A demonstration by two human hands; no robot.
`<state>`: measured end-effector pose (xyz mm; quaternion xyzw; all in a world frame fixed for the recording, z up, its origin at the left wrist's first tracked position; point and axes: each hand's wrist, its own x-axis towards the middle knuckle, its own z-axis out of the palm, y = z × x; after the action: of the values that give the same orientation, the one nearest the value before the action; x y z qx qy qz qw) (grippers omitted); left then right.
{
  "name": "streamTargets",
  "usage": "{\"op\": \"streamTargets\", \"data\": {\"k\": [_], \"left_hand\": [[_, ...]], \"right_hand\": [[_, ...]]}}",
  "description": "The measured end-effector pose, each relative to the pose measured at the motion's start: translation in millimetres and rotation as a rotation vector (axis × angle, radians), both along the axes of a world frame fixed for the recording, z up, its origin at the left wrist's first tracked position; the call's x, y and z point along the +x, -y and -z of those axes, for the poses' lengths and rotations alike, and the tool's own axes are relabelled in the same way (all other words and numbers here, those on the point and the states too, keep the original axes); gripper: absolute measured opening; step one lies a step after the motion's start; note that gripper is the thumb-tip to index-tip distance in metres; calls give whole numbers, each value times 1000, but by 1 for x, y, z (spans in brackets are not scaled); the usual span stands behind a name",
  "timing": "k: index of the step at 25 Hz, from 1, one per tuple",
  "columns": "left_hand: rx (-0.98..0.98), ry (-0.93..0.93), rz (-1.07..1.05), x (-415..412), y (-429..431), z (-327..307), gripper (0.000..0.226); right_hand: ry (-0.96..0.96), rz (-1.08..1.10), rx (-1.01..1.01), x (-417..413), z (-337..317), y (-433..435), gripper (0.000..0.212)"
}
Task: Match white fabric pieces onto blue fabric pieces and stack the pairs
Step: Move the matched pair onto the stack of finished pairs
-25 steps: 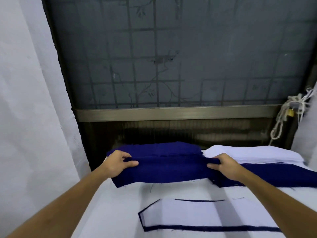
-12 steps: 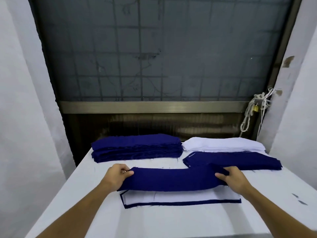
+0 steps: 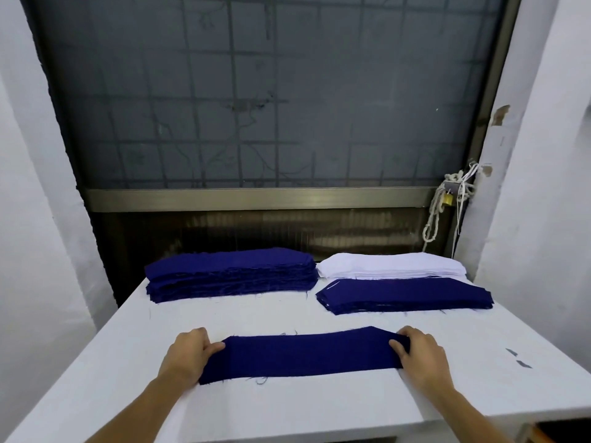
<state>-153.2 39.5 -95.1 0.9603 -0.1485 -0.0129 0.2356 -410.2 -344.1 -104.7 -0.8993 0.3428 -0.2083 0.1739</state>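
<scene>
A: Item one, left hand (image 3: 188, 356)?
B: Pinching the left end of the blue piece (image 3: 303, 354), which lies flat on the table (image 3: 287, 410), long axis running hand to hand.
A: Right hand (image 3: 422, 359)?
B: Pinching the right end. The white stack (image 3: 390, 266) lies beyond it, so it is probably this hand's reach.
A: Labels?
B: None legible.

A long blue cloth (image 3: 300, 354) lies flat on the white surface (image 3: 287, 410). The left hand (image 3: 188, 356) pinches its left end, the right hand (image 3: 419, 356) its right end. Farther back sit a tall blue pile (image 3: 230, 279), a white pile (image 3: 390, 266) and a low blue pile (image 3: 406, 294).
</scene>
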Motion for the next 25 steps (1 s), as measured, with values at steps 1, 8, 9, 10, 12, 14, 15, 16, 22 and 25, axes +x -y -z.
{"op": "streamTargets", "data": {"k": [1,8,9,10,12,14,15,16,22,25], "left_hand": [[-14,13,11,0,-2,2,41],[-164,203,-29,-26,-1,22,37],[-170,226,-39,-29,0,24,36],[-152,243,-45,-31,1,24,36],[-68,267,-57,-32,0,24,40],[-20,285,-46,-31,-1,23,42],[-19,291,-30,-31,-1,23,40],[-26,293,-13,-31,-1,23,38],[-40,272,23,-35,-1,19,21],[-30,267,11,-37,-1,17,18]], "right_hand": [[-6,5,-29,0,3,0,20],[-94,81,-122,0,7,-7,33],[-100,94,-116,1,7,-9,32],[-104,103,-112,1,6,-9,31],[-115,99,-103,1,4,-9,29],[-101,58,-71,0,2,-10,22],[-71,32,-50,-1,2,-10,16],[-34,7,-29,-2,1,-10,10],[78,-31,86,-6,-1,-6,16],[81,-29,87,-4,2,-6,23]]}}
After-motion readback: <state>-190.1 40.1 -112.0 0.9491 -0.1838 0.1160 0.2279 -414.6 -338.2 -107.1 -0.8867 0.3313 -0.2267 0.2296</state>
